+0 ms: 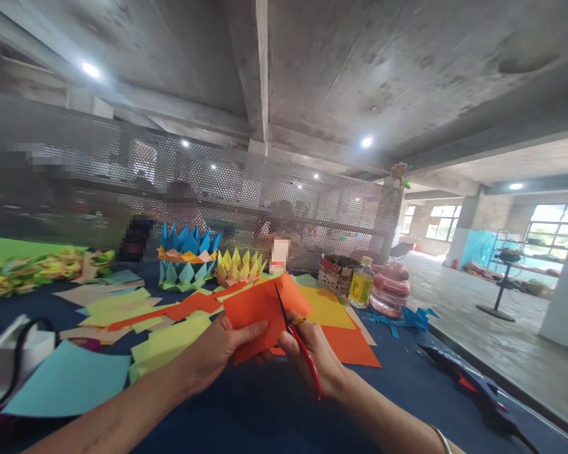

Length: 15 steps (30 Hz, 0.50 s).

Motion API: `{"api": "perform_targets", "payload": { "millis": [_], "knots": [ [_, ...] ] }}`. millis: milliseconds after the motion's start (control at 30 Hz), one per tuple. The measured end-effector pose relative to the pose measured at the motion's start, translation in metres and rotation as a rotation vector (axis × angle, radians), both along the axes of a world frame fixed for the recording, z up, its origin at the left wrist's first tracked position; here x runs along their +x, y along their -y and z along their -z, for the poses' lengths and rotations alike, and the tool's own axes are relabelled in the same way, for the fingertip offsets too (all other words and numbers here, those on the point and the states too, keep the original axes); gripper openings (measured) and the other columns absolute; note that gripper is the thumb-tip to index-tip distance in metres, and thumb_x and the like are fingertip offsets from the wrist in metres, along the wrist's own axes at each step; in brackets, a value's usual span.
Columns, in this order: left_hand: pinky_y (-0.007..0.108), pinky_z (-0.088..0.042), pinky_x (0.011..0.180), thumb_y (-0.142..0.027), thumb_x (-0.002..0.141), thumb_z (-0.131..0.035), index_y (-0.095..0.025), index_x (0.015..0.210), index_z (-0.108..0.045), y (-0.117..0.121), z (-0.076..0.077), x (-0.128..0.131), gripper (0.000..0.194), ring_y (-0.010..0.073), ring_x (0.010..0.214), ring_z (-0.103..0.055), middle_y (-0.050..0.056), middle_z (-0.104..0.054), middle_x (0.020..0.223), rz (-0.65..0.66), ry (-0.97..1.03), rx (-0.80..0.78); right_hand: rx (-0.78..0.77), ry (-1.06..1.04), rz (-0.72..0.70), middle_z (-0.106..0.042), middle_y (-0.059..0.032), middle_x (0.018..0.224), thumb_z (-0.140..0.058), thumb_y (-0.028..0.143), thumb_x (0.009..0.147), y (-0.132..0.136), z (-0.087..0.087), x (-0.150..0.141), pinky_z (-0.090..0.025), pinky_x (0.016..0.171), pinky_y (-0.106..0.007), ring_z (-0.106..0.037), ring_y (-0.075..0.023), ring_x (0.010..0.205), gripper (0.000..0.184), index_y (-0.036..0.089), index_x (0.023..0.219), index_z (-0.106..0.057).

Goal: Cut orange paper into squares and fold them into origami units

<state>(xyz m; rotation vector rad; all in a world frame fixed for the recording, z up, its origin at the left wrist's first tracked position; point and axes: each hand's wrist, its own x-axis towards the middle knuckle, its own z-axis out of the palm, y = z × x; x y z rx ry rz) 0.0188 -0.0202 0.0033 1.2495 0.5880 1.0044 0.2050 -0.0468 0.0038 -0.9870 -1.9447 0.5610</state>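
In front of me, my left hand (224, 350) is closed on a sheet of orange paper (252, 315), thumb on top and fingers beneath. My right hand (319, 359) grips scissors (307, 359) with red handles, their dark blade pointing up across the sheet's right part. Whether the blade has cut in there, I cannot tell. Beyond the right hand lie more orange paper (353, 347) and a yellow sheet (329, 308). Left of my hands are pale yellow-green sheets (170, 343), with cut orange strips (184, 309) behind them.
A blue folded-paper basket (188, 258) and a yellow one (239, 268) stand behind. To the right are a yellow-labelled bottle (361, 287), a pink container (390, 290), blue scraps (411, 320) and a glue gun (483, 384). A light-blue sheet (73, 378) lies left. A mesh partition (236, 189) stands behind.
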Motion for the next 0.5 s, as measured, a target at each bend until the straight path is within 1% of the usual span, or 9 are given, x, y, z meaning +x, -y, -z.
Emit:
{"api": "perform_targets", "payload": {
  "millis": [133, 233, 367, 433, 500],
  "knots": [
    [0.024, -0.054, 0.057, -0.047, 0.06, -0.086, -0.012, 0.075, -0.074, -0.0011, 0.0013, -0.0003, 0.041, 0.0151, 0.054, -0.066, 0.005, -0.074, 0.063, 0.005, 0.004, 0.012, -0.011, -0.016, 0.021, -0.045, 0.0024, 0.063, -0.047, 0.076, 0.082, -0.0002, 0.0009, -0.0011, -0.037, 0.056, -0.024, -0.043, -0.0126, 0.06, 0.06, 0.016, 0.083, -0.056],
    [0.024, -0.054, 0.058, -0.047, 0.062, -0.085, -0.012, 0.077, -0.074, -0.0029, 0.0035, -0.0001, 0.04, 0.0151, 0.054, -0.066, 0.005, -0.074, 0.064, 0.013, 0.015, 0.026, -0.014, -0.037, 0.038, -0.044, 0.0028, 0.061, -0.049, 0.076, 0.082, 0.0013, 0.0021, -0.0027, -0.033, 0.051, -0.023, -0.04, -0.0115, 0.057, 0.06, 0.017, 0.081, -0.055],
    [0.024, -0.054, 0.057, -0.047, 0.062, -0.085, -0.014, 0.083, -0.074, -0.0027, 0.0043, 0.0001, 0.041, 0.0148, 0.055, -0.067, 0.004, -0.075, 0.068, 0.025, 0.029, 0.024, -0.048, -0.056, 0.059, -0.039, 0.0055, 0.054, -0.051, 0.073, 0.083, 0.0024, 0.005, -0.004, -0.025, 0.047, -0.023, -0.034, -0.0097, 0.052, 0.056, 0.018, 0.077, -0.05],
    [0.024, -0.054, 0.057, -0.047, 0.06, -0.086, -0.014, 0.084, -0.074, -0.0012, 0.0032, -0.0002, 0.042, 0.0148, 0.055, -0.067, 0.003, -0.075, 0.068, 0.022, 0.031, 0.014, -0.061, -0.052, 0.071, -0.038, 0.0064, 0.052, -0.055, 0.072, 0.081, 0.0015, 0.0054, -0.0039, -0.024, 0.046, -0.023, -0.032, -0.0092, 0.05, 0.054, 0.019, 0.075, -0.048],
    [0.024, -0.054, 0.058, -0.048, 0.059, -0.087, -0.013, 0.08, -0.074, 0.0004, 0.0018, -0.0004, 0.042, 0.0146, 0.054, -0.066, 0.003, -0.074, 0.066, 0.011, 0.022, 0.003, -0.057, -0.031, 0.084, -0.038, 0.0066, 0.054, -0.057, 0.071, 0.08, 0.0002, 0.0045, -0.0033, -0.024, 0.046, -0.023, -0.031, -0.0087, 0.051, 0.054, 0.019, 0.074, -0.046]
  ]
}}
